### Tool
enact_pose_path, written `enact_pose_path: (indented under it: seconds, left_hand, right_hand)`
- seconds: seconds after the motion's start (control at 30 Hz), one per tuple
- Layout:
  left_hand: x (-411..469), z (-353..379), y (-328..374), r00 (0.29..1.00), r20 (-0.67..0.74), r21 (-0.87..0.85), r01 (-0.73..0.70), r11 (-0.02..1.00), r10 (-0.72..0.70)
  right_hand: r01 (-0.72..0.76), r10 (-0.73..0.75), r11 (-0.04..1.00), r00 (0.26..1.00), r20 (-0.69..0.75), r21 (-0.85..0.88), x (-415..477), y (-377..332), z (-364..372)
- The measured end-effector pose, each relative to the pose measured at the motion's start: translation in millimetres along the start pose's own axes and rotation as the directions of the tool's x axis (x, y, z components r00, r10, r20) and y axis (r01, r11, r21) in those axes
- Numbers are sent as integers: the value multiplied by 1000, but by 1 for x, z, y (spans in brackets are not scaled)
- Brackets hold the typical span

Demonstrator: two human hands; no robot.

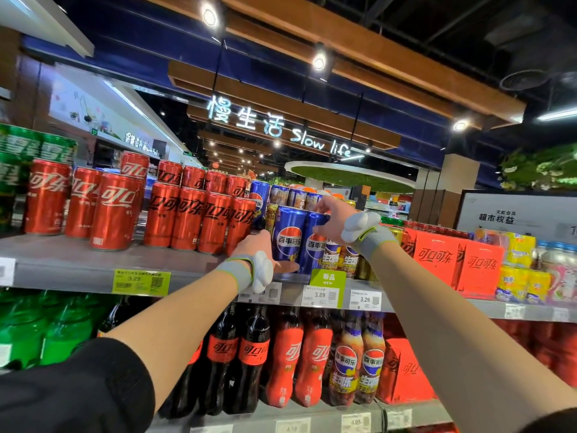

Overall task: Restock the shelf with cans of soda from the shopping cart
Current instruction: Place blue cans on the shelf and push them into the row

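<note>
Two tall blue Pepsi cans stand side by side at the front of the grey top shelf (78, 270). My left hand (256, 248) wraps around the base and left side of the left blue can (288, 235), thumb lying along the shelf in front of it. My right hand (335, 218) grips the top and right side of the right blue can (315, 245). Both wrists wear grey bands with white trackers. More blue cans stand behind. The shopping cart is out of view.
Red Coca-Cola cans (187, 214) fill the shelf to the left, with green Sprite cans (18, 157) at the far left. Red Coca-Cola cartons (449, 260) and yellow packs (518, 276) sit to the right. Bottles (249, 354) line the lower shelf. Price tags (324, 293) hang on the shelf edge.
</note>
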State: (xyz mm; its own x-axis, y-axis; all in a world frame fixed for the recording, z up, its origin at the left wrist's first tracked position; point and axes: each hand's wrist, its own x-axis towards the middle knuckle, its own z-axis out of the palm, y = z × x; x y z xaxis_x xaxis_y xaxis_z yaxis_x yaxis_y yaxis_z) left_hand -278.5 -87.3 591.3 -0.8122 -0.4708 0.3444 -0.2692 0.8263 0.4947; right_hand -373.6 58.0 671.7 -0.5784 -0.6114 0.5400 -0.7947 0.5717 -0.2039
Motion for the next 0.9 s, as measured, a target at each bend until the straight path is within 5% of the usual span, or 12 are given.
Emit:
enact_pose_path:
  seconds: [0.27,0.43,0.57,0.8,0.9]
  left_hand:
    - [-19,-6,4,1000,-25,45,3,999,-2]
    - [-43,-7,-3,972,-177,61,-143,988,152]
    - [-61,-2,-9,958,-191,-26,-222,975,213]
    - [-122,47,-74,950,274,-65,-135,989,148]
    - [-156,88,-114,934,351,11,-70,998,61]
  right_hand:
    - [-35,38,996,999,-31,87,-21,0,4]
    - [-125,163,971,969,-183,206,-43,2,3]
    - [-151,209,943,963,-172,297,-65,-5,8]
    - [-276,259,794,960,110,542,-156,-24,98]
    - [-348,286,785,937,199,512,-204,-26,161]
